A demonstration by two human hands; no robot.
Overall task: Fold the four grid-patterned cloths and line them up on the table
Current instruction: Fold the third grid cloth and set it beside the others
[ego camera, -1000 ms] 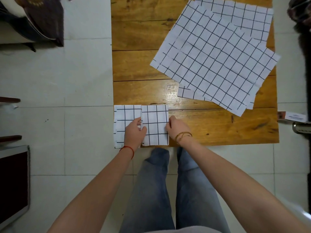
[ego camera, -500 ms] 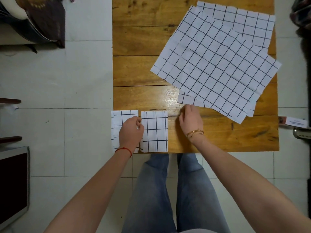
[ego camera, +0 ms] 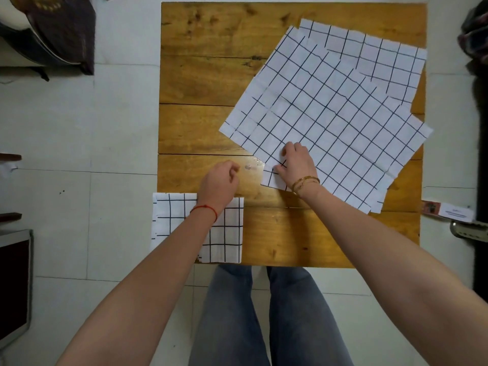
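Two folded grid cloths lie side by side at the near left corner of the wooden table (ego camera: 206,75): the left one (ego camera: 171,223) overhangs the table's left edge, the right one (ego camera: 229,233) sits beside it. Two unfolded grid cloths are spread at the far right, the top one (ego camera: 338,120) lying askew over the lower one (ego camera: 375,54). My right hand (ego camera: 297,165) rests on the top cloth's near left corner, fingers bent and pinching its edge. My left hand (ego camera: 219,180) hovers over bare wood just beyond the folded cloths, fingers curled in, holding nothing.
My legs in jeans (ego camera: 264,313) stand at the table's near edge. A small box (ego camera: 446,211) juts out past the right edge. A dark bag (ego camera: 63,30) lies on the tiled floor at the far left, a framed panel (ego camera: 13,286) at the near left.
Both hands left the second folded cloth. My right hand moved forward and right onto the unfolded cloth's corner. My left hand lifted off and moved forward over the bare table.
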